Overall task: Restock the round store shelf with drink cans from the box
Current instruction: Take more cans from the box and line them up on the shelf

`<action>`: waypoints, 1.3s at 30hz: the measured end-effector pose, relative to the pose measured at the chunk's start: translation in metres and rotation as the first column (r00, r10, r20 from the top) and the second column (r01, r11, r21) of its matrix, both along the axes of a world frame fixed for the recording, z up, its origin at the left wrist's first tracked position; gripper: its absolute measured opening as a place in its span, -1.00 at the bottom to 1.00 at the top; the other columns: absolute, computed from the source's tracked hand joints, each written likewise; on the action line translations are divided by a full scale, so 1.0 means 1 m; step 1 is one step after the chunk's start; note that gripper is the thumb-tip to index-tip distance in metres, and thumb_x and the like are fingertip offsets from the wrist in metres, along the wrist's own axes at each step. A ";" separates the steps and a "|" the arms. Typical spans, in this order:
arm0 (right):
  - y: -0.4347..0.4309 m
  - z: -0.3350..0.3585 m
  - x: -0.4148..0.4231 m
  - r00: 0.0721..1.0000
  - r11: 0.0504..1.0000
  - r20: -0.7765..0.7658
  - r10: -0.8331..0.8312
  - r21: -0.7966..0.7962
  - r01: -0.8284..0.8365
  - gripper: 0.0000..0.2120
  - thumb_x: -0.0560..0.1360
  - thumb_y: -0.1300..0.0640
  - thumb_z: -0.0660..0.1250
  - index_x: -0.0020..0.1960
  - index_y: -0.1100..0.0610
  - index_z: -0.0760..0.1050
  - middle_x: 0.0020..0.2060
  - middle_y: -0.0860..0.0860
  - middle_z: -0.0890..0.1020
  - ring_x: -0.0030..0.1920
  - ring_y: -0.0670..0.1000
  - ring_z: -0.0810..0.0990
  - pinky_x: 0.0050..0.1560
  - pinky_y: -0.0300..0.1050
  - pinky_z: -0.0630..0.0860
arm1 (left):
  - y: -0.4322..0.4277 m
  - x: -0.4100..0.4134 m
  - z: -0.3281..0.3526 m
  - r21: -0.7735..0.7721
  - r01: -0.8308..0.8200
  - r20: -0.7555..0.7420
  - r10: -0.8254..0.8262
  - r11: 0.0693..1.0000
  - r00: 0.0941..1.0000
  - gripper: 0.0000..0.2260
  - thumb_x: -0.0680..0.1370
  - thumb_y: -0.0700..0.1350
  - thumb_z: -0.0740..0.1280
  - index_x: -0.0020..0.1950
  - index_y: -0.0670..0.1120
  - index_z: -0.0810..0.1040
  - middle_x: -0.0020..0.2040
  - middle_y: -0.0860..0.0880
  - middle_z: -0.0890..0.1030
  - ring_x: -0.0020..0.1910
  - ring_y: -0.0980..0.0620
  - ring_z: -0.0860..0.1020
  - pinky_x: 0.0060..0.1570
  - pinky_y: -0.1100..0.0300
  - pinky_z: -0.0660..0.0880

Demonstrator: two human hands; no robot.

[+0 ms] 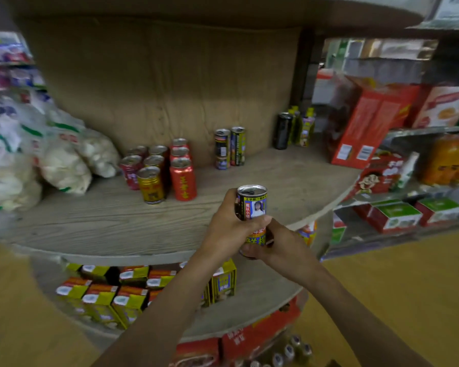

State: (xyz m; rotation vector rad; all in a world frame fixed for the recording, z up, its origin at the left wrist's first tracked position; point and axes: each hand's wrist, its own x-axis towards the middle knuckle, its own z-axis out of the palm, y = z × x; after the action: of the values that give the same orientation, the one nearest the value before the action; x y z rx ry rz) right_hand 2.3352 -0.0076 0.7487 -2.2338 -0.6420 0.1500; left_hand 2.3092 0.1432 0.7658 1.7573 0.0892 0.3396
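Observation:
A black drink can [252, 201] with a blue-and-yellow label is held upright in front of the round wooden shelf [90, 223]. My left hand [229, 225] grips its upper half, thumb across the label. My right hand [278, 246] holds its lower end from the right. Two matching cans [229, 148] stand at the back of the shelf against the cardboard-wrapped core. The red box [249, 340] with several can tops showing sits on the floor at the bottom edge.
A cluster of red and gold cans [159, 170] stands left of centre on the shelf, white bags [53, 157] further left. A black can and juice cartons [293, 129] stand at the back right. Yellow cartons [109, 292] fill the lower tier. Red boxes [366, 123] sit on neighbouring shelves.

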 end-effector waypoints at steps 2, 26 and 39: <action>0.013 0.001 0.015 1.000 1.000 -0.008 0.026 -0.003 -0.026 -0.64 0.43 -0.07 0.51 0.12 -0.09 0.44 -0.17 -0.23 0.58 -0.19 -0.32 0.54 -0.26 -0.46 0.37 | 0.009 0.009 -0.001 0.007 -0.039 0.004 0.039 0.999 0.999 -0.55 0.32 0.01 0.57 0.14 0.19 0.51 0.00 0.11 0.70 0.04 0.06 0.67 0.15 -0.14 0.59; 0.107 -0.029 0.181 0.986 0.983 0.054 0.155 0.091 -0.159 -0.52 0.32 -0.23 0.29 0.17 -0.04 0.55 0.02 -0.09 0.68 0.02 -0.06 0.65 0.00 -0.02 0.59 | 0.058 0.141 -0.024 0.113 -0.380 0.014 0.381 0.918 0.925 -0.39 0.49 -0.11 0.52 0.44 0.03 0.29 0.15 0.26 0.55 0.10 0.28 0.57 0.17 0.37 0.47; 0.150 -0.041 0.222 0.995 0.975 0.089 0.049 0.211 -0.067 -0.63 0.49 0.12 0.41 0.27 0.12 0.48 0.10 0.14 0.67 0.12 0.20 0.61 0.01 0.00 0.53 | 0.077 0.174 -0.052 0.170 -0.555 -0.083 0.573 0.814 0.815 -0.53 0.56 -0.04 0.41 0.44 0.03 0.39 0.30 -0.02 0.59 0.31 -0.01 0.53 0.32 0.07 0.45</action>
State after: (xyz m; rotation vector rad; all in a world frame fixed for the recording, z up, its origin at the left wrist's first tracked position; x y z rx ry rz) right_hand 2.5569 0.1424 0.7077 -2.0229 -0.7338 0.0154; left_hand 2.4833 0.2202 0.7135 1.8635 0.7146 0.6755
